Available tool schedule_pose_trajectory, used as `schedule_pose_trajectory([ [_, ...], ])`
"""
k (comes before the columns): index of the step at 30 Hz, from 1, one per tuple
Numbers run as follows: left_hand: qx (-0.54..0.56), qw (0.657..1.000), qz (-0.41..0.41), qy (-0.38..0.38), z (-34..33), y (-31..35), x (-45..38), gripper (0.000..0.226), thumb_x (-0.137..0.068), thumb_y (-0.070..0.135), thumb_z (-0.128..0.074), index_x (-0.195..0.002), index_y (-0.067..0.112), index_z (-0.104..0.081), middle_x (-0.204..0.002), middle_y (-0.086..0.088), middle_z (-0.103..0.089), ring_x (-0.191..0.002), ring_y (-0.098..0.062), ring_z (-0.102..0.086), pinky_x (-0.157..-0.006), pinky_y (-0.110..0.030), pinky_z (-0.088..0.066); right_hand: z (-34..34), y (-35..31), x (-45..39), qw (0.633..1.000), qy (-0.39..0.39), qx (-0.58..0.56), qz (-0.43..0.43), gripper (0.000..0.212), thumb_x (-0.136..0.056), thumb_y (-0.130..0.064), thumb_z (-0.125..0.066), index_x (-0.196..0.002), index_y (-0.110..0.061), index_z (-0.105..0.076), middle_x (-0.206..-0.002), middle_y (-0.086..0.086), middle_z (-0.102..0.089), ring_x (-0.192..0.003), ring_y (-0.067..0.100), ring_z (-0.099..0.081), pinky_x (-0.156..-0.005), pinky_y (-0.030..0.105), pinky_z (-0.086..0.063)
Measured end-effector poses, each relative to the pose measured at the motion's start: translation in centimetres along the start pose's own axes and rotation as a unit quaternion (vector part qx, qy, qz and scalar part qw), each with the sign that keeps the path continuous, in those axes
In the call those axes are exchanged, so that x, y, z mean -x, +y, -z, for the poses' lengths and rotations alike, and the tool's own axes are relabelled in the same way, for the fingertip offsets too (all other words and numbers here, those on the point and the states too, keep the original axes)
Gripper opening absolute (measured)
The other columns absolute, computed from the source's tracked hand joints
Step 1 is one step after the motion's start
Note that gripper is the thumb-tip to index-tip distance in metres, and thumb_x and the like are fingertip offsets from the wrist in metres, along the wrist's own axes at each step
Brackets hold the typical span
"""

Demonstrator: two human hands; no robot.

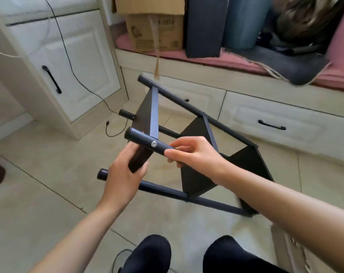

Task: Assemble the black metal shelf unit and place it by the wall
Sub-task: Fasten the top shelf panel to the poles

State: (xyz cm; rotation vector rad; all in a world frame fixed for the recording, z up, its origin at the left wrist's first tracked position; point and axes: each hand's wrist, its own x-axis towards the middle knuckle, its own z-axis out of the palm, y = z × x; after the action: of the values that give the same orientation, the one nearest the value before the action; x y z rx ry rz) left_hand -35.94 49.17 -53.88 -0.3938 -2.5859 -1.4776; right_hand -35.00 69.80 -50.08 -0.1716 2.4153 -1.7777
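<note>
The shelf unit (202, 154) lay tipped on its side on the tiled floor (49, 194), just beyond the person's knees. Nearest on it, the left hand (124, 174) curled around a short dark piece, perhaps a tool handle, beside the shelf unit's near post (147, 143). The right hand (192, 152) pinched that same post just past its silver screw (153, 143), fingers wrapped under it. Its three flat panels ran away toward the drawer fronts (275, 123) behind. The frame looked rigid and fairly light, though awkward; the round posts seemed the safest hold, since the thin panel edges could bite. Cardboard boxes (153, 30) sat on the bench beyond the shelf unit.
</note>
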Motion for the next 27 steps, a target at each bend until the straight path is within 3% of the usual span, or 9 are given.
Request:
schedule_pose_trajectory([
  [3,-0.009,0.998,-0.056,-0.011,1.4,3.6,-1.1,0.054,-0.091,0.002,-0.069,-0.129,0.039,-0.059,-0.119,0.029,-0.062,-0.118,0.010,-0.054,-0.097,-0.006,-0.042,1.5,-2.1,1.0,0.999,0.025,-0.030,0.013,0.019,-0.088,-0.033,-0.073,-0.104,-0.023,-0.070,-0.084,-0.001,-0.076,-0.068,0.008,-0.066,-0.074,0.023,-0.058],
  [6,-0.024,0.995,-0.094,-0.019,2.0,7.4,-1.9,0.058,-0.093,0.002,-0.066,-0.146,0.023,-0.052,-0.143,0.012,-0.057,-0.137,-0.004,-0.047,-0.115,-0.033,-0.040,3.0,-3.8,2.4,0.995,0.060,-0.075,0.024,0.022,-0.088,-0.033,-0.072,-0.105,-0.018,-0.071,-0.084,0.002,-0.076,-0.067,0.010,-0.064,-0.072,0.021,-0.056],
  [10,-0.054,0.988,-0.143,-0.030,1.8,12.1,-2.8,0.060,-0.095,0.001,-0.064,-0.149,0.021,-0.049,-0.151,0.004,-0.051,-0.143,-0.013,-0.042,-0.119,-0.047,-0.034,4.8,-4.9,4.4,0.985,0.100,-0.132,0.039,0.028,-0.085,-0.040,-0.073,-0.100,-0.017,-0.074,-0.087,0.006,-0.075,-0.070,0.017,-0.064,-0.081,0.033,-0.057],
  [13,-0.091,0.982,-0.161,-0.034,1.0,14.5,-3.2,0.059,-0.096,0.001,-0.062,-0.148,0.024,-0.049,-0.153,0.004,-0.049,-0.145,-0.019,-0.040,-0.119,-0.058,-0.028,5.7,-5.3,6.2,0.980,0.114,-0.154,0.045,0.025,-0.084,-0.044,-0.071,-0.098,-0.023,-0.074,-0.089,0.005,-0.074,-0.072,0.016,-0.066,-0.076,0.024,-0.053],
  [17,-0.133,0.975,-0.174,-0.030,-0.2,16.6,-2.6,0.060,-0.098,0.004,-0.058,-0.149,0.033,-0.045,-0.156,0.010,-0.044,-0.148,-0.021,-0.034,-0.120,-0.064,-0.013,6.5,-5.2,8.4,0.974,0.136,-0.176,0.047,0.031,-0.079,-0.050,-0.071,-0.099,-0.027,-0.074,-0.090,0.004,-0.074,-0.075,0.014,-0.067,-0.074,0.018,-0.052],
  [21,-0.154,0.969,-0.193,-0.029,-1.3,18.2,-1.8,0.060,-0.099,0.004,-0.056,-0.149,0.035,-0.044,-0.156,0.013,-0.042,-0.149,-0.020,-0.032,-0.122,-0.062,-0.006,6.8,-4.9,10.4,0.963,0.168,-0.205,0.049,0.036,-0.078,-0.050,-0.072,-0.103,-0.025,-0.073,-0.092,0.003,-0.075,-0.081,0.011,-0.069,-0.074,0.015,-0.052],
  [27,-0.167,0.958,-0.232,-0.004,-2.8,19.7,-0.4,0.059,-0.099,-0.002,-0.052,-0.147,0.033,-0.049,-0.153,0.011,-0.047,-0.148,-0.022,-0.035,-0.122,-0.056,-0.001,7.1,-4.5,12.7,0.945,0.181,-0.268,0.045,0.021,-0.083,-0.040,-0.069,-0.095,-0.025,-0.077,-0.089,0.003,-0.073,-0.081,0.011,-0.068,-0.076,0.022,-0.052],
])
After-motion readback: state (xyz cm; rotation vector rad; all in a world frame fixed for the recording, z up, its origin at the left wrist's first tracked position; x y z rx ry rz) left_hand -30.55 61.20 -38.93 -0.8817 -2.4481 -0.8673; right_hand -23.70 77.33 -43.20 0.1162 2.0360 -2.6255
